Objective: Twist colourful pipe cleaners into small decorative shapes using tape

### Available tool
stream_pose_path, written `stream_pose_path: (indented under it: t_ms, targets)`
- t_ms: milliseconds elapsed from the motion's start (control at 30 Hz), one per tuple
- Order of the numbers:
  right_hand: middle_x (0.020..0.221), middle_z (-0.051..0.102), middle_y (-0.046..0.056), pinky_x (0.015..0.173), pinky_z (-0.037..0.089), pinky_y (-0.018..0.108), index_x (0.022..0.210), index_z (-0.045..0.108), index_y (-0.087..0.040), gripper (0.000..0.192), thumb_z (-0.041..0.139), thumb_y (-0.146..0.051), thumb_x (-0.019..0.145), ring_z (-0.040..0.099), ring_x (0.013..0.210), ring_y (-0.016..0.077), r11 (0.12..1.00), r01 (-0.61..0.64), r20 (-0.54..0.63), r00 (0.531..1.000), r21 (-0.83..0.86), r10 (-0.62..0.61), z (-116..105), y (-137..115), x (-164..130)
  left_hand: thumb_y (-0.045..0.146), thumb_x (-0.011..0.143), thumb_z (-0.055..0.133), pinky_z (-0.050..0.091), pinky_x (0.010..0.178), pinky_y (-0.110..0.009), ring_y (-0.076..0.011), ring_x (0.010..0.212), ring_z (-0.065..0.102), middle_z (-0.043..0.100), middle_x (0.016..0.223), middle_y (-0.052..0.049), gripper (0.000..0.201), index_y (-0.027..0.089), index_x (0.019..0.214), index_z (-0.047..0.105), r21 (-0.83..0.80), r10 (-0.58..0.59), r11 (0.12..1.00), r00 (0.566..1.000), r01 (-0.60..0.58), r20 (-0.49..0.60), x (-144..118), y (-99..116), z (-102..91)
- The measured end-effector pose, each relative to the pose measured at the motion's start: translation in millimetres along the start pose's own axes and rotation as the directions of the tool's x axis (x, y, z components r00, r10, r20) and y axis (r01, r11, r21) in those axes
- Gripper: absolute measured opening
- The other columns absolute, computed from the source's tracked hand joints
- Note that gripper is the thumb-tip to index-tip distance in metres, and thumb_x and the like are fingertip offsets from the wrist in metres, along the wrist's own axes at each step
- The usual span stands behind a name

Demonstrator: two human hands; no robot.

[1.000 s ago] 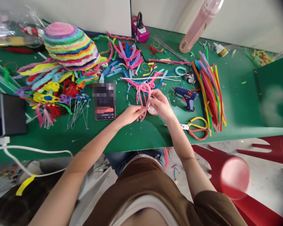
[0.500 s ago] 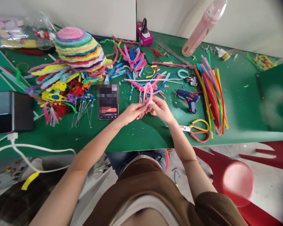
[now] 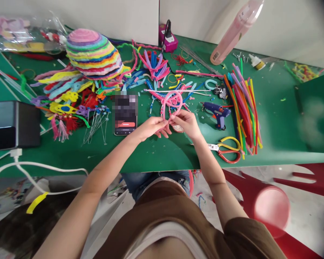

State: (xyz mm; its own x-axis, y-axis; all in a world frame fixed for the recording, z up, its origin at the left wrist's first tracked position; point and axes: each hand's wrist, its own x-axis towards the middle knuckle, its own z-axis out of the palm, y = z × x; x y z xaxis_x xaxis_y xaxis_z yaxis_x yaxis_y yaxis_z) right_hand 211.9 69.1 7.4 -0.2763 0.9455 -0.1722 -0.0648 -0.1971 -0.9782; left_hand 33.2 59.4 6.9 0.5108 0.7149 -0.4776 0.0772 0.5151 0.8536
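The green table [image 3: 272, 118] filled the view; at its 11 o'clock sat a striped woven hat [image 3: 93, 54], with a spread of coloured pipe-cleaner shapes [image 3: 67, 97] below it; at 9 o'clock stood a dark box [image 3: 13, 124]; at 3 o'clock lay a bundle of coloured pipe cleaners [image 3: 244, 108]; a phone [image 3: 125, 113] lay just at 9 o'clock of the hands; a blue glue gun [image 3: 216, 113] and scissors [image 3: 226, 151] lay at 3 and 4 o'clock of them. The left hand [image 3: 151, 127] and right hand [image 3: 186, 122] met near the table's front edge, fingertips pinching the 2 lower ends of a pink pipe-cleaner loop [image 3: 172, 102]; the loop rose at 12 o'clock from the hands, between both.
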Motion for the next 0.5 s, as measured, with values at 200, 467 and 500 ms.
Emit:
stream_pose_path:
  t_ms: [200, 467, 500]
  targets:
    - [0.065, 0.067, -0.003, 0.05, 0.051, 0.019, 0.077, 0.057, -0.02, 0.041, 0.072, -0.058, 0.072, 0.065, 0.056, 0.0083, 0.998, 0.044, -0.053, 0.998, -0.037, -0.046, -2.0, -1.2, 1.1, 0.046, 0.088, 0.063, 0.043, 0.047, -0.017, -0.012, 0.062, 0.069, 0.074, 0.078, -0.007, 0.034, 0.012, 0.083, 0.061, 0.009, -0.031, 1.0, 0.997, 0.03, 0.07, -0.5, -1.7, -2.2]
    - [0.068, 0.065, -0.005, 0.048, 0.048, 0.014, 0.08, 0.052, -0.021, 0.045, 0.073, -0.06, 0.069, 0.063, 0.055, 0.0048, 0.989, -0.065, 0.0, 0.998, 0.133, 0.066, -0.2, -2.8, 0.6, 0.043, 0.085, 0.068, 0.044, 0.046, -0.017, -0.01, 0.054, 0.065, 0.07, 0.065, -0.003, 0.031, 0.013, 0.081, 0.064, 0.044, 0.005, 0.999, 0.99, -0.011, 0.143, -2.0, -1.9, -4.4]
    - [0.067, 0.065, -0.006, 0.049, 0.049, 0.014, 0.081, 0.054, -0.02, 0.045, 0.076, -0.057, 0.067, 0.063, 0.055, 0.0044, 0.983, -0.094, 0.035, 0.995, 0.159, 0.089, -0.7, -3.2, 0.3, 0.042, 0.086, 0.068, 0.044, 0.046, -0.017, -0.0093, 0.052, 0.064, 0.069, 0.063, -0.003, 0.03, 0.013, 0.08, 0.064, 0.051, 0.017, 0.998, 0.989, -0.025, 0.148, -2.6, -1.2, -4.1]
